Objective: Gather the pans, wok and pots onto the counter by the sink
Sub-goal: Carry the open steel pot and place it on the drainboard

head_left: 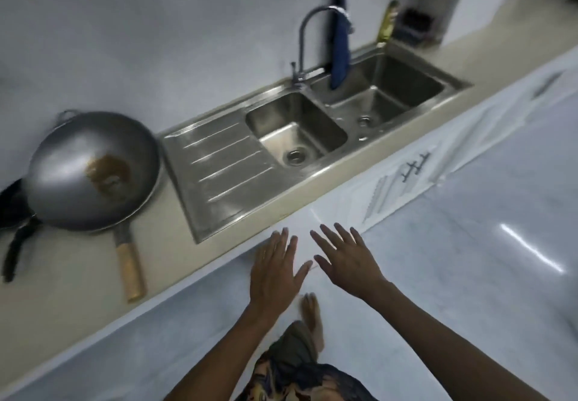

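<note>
Head view: beige desk [78, 275] along pale wall, steel sink [219, 166] set in at right, floor [469, 244] near. Wok [78, 162] on desk left of sink, wooden handle pointing near; black pan [12, 203] just beside, far left. Blue cloth [340, 47] hanging by tap [301, 34]. Left hand [275, 272] and right hand [347, 259] wide, empty, by desk edge.

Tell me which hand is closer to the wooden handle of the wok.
Left. The left hand hovers open off the front edge of the counter, to the right of the wooden handle. The right hand is beside it, farther right, and is also open.
</note>
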Action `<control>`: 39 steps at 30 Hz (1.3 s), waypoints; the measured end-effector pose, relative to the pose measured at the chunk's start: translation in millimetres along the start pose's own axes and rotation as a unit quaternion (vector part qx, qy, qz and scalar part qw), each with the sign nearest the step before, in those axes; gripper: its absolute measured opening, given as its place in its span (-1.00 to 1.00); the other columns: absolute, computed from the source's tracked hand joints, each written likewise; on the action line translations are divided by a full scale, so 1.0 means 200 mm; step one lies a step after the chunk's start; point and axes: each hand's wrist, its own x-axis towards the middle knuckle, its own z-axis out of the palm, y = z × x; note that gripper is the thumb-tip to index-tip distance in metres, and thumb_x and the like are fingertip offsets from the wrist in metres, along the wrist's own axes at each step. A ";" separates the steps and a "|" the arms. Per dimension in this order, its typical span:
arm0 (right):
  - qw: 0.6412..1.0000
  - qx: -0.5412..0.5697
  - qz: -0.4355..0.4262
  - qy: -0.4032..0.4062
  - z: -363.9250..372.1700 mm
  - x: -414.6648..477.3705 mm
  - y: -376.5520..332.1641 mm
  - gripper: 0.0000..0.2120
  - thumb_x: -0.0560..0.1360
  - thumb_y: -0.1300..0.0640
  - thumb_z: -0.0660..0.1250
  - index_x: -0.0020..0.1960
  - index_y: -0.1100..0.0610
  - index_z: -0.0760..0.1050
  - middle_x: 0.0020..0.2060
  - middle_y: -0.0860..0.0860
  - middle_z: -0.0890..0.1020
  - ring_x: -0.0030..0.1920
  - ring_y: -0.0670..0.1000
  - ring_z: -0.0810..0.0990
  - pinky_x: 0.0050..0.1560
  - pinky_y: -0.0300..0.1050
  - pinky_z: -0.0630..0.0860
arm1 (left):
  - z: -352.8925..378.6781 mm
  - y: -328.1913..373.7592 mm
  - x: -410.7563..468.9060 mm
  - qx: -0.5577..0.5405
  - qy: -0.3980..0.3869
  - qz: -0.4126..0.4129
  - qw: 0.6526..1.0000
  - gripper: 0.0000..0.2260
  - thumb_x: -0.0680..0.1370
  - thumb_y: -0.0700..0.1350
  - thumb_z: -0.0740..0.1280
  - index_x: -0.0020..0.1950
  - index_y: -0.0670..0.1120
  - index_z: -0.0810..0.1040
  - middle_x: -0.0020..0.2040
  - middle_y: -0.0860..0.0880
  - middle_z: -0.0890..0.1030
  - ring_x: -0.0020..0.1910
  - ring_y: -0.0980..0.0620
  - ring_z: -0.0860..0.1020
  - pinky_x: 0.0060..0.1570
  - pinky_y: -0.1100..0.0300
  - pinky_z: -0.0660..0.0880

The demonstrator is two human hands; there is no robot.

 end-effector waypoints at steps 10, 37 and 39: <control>0.964 -0.013 0.263 0.040 -0.38 -0.10 1.32 -0.48 0.65 -0.18 0.05 0.56 -0.04 0.26 0.50 0.05 0.41 0.50 0.21 0.36 0.46 0.27 0.30 | 0.24 1.09 1.23 0.001 -0.021 0.230 0.973 -0.37 0.63 0.31 0.05 0.54 -0.07 0.38 0.57 -0.10 0.31 0.57 -0.09 0.25 0.51 -0.11 0.25; 0.901 0.028 0.431 0.034 -1.19 -0.21 4.73 -0.37 0.62 -0.28 -0.21 0.60 -0.06 0.13 0.58 0.00 0.25 0.57 0.17 0.21 0.55 0.24 0.15 | 0.90 4.06 3.49 0.000 -0.067 0.303 0.951 -0.29 0.59 0.40 -0.11 0.60 0.03 0.24 0.62 -0.01 0.17 0.61 -0.03 0.11 0.54 -0.01 -0.06; 0.903 0.028 0.427 0.030 -1.23 -0.17 4.98 -0.41 0.64 -0.26 -0.13 0.61 -0.07 0.07 0.60 -0.02 0.22 0.59 0.14 0.17 0.57 0.20 0.11 | 0.92 4.20 3.64 -0.012 -0.060 0.282 0.957 -0.28 0.59 0.40 -0.14 0.60 0.03 0.23 0.62 -0.01 0.18 0.61 -0.02 0.11 0.56 -0.03 -0.02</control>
